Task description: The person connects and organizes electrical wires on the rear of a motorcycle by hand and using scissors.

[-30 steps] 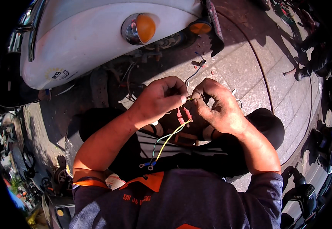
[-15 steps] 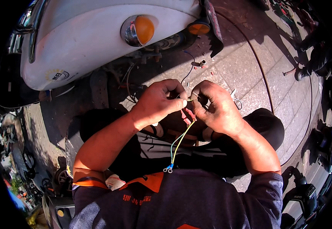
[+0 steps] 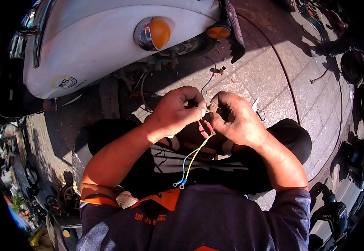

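My left hand (image 3: pixel 181 108) and my right hand (image 3: pixel 234 116) meet above my lap, thumbs and forefingers pinched on thin electrical wires (image 3: pixel 208 111). The fingers hide most of the spot where the wires come together. Below them hang red sleeves (image 3: pixel 205 129), from which one green-blue and one yellow wire (image 3: pixel 195 157) run down toward my shirt. Each of these ends in a ring terminal (image 3: pixel 182 185) with a blue collar. A thin blue wire (image 3: pixel 209 78) trails on the ground beyond my hands.
A white scooter body (image 3: pixel 94 46) with an orange turn signal (image 3: pixel 159 32) stands ahead on the left. Scissors (image 3: pixel 257 109) lie on the paving right of my hand. A dark hose (image 3: pixel 280 62) curves across the ground. A small metal cylinder (image 3: pixel 223 69) stands near the blue wire.
The hanging wires with the ring terminals have swung slightly left. Both hands stay pinched in nearly the same place. At the far right, a dark figure or its shadow has shifted.
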### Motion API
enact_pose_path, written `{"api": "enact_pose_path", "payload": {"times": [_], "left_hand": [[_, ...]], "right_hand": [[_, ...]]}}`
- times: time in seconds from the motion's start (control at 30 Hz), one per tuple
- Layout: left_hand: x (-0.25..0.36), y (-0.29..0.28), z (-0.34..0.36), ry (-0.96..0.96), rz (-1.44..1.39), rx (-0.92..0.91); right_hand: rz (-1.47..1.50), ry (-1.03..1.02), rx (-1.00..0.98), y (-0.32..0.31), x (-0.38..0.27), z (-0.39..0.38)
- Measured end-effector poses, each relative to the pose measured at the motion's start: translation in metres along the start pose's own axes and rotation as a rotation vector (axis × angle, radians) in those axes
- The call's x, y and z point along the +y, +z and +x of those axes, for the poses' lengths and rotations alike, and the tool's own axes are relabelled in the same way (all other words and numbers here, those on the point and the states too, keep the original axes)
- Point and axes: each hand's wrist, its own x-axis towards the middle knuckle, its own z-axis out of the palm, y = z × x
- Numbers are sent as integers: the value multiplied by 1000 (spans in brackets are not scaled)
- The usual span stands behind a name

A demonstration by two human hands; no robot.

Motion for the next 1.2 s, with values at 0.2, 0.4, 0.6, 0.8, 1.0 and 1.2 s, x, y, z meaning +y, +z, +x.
{"api": "enact_pose_path", "payload": {"times": [0.2,0.4,0.6,0.8,1.0,1.2], "left_hand": [[-11,9,0,87,209,67],[0,11,1,134,492,106],[13,10,-8,348,729,95],[18,7,-6,234,660,97],[13,4,-11,342,695,-10],[41,3,-24,599,558,-183]], "right_hand": [[-186,8,-49,-2,0,2],[-14,-28,9,-1,3,0],[521,234,-133,6,8,-4],[769,290,-128,3,2,-2],[874,563,-263,-5,3,-9],[1142,447,-253,-7,-29,-36]]}}
